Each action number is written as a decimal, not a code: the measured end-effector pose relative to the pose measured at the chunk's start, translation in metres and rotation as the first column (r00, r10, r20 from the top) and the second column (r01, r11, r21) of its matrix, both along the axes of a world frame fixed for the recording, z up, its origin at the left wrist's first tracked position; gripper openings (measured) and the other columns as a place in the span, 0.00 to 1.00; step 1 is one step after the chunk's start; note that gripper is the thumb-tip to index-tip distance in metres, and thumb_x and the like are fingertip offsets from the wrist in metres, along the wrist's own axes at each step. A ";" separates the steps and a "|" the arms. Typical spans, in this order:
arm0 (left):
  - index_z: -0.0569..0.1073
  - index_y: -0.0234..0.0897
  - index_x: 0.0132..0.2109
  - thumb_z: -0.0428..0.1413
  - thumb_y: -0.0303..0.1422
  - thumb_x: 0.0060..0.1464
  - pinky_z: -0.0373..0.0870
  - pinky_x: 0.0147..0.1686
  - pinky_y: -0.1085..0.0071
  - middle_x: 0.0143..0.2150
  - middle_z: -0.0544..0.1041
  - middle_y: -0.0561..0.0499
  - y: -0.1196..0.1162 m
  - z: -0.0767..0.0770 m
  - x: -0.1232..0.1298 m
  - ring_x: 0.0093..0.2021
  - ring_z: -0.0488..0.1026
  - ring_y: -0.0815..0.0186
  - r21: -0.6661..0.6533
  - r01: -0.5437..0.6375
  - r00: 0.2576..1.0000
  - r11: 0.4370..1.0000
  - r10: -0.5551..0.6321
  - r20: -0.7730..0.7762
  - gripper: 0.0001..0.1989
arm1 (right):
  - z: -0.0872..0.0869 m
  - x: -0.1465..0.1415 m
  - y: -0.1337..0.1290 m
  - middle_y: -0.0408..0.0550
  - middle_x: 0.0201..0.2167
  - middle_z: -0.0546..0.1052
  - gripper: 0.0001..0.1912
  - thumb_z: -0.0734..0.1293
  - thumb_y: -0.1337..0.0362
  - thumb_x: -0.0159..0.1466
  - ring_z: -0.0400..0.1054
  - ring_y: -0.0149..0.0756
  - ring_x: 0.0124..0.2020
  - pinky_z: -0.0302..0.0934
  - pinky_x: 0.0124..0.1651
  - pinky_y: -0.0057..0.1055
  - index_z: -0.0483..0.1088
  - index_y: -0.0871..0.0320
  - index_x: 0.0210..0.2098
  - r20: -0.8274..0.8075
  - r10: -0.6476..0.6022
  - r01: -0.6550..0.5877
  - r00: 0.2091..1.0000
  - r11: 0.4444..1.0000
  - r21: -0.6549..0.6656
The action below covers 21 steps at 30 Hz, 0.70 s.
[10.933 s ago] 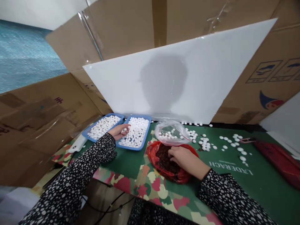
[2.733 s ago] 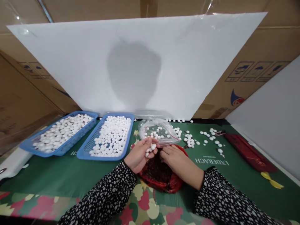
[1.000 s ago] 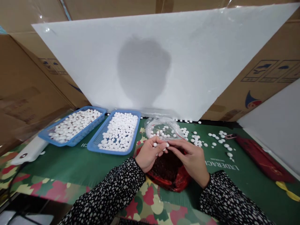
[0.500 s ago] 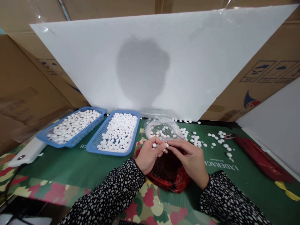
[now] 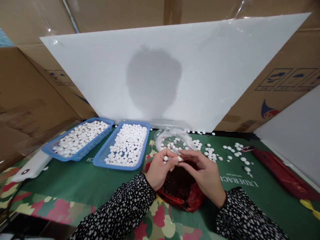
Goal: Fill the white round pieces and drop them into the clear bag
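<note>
Hands meet over the red plastic bag of dark bits (image 5: 183,196): left hand (image 5: 160,168) cups small white round pellets (image 5: 165,158), right hand (image 5: 205,175) pinches one between them.

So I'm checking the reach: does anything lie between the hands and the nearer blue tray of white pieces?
Nothing visible does. The left hand, holding small white round pieces, meets the right hand over the red bag; only bare green mat separates them from the blue mesh tray.
</note>
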<state>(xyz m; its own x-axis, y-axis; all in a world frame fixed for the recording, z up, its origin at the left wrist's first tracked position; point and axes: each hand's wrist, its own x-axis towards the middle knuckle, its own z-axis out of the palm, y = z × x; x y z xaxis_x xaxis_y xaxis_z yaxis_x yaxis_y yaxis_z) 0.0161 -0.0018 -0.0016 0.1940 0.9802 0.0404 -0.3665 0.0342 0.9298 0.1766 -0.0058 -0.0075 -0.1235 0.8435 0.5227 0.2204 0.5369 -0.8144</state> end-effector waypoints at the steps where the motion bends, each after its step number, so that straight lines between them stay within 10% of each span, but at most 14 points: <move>1: 0.69 0.33 0.32 0.64 0.35 0.51 0.49 0.24 0.75 0.22 0.66 0.58 0.000 -0.001 0.000 0.22 0.55 0.76 -0.001 0.002 1.000 1.000 -0.002 -0.006 0.12 | 0.000 0.000 0.000 0.49 0.43 0.80 0.12 0.71 0.64 0.61 0.75 0.39 0.43 0.70 0.49 0.39 0.74 0.54 0.45 0.034 -0.015 0.014 0.999 0.999 0.034; 13: 0.69 0.34 0.32 0.63 0.35 0.51 0.53 0.25 0.75 0.25 0.72 0.55 -0.003 -0.003 0.001 0.24 0.59 0.75 0.021 -0.004 0.999 1.000 0.004 -0.035 0.12 | 0.005 0.003 0.002 0.46 0.41 0.81 0.06 0.69 0.67 0.63 0.75 0.37 0.43 0.69 0.50 0.37 0.77 0.53 0.40 0.155 -0.044 0.012 0.987 0.979 0.203; 21: 0.69 0.34 0.32 0.63 0.36 0.52 0.52 0.25 0.75 0.25 0.72 0.55 -0.001 -0.005 0.000 0.23 0.58 0.76 0.029 -0.016 0.999 0.999 0.016 -0.029 0.12 | 0.000 0.001 0.004 0.46 0.43 0.81 0.10 0.70 0.64 0.63 0.76 0.38 0.43 0.70 0.49 0.38 0.76 0.51 0.44 0.043 -0.011 0.009 0.999 0.999 0.041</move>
<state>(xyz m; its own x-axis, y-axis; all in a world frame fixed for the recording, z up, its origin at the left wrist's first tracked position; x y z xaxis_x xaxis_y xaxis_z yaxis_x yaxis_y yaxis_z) 0.0165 -0.0028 -0.0064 0.1799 0.9817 0.0628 -0.3393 0.0020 0.9407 0.1776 -0.0018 -0.0072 -0.1385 0.8230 0.5510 0.2606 0.5670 -0.7814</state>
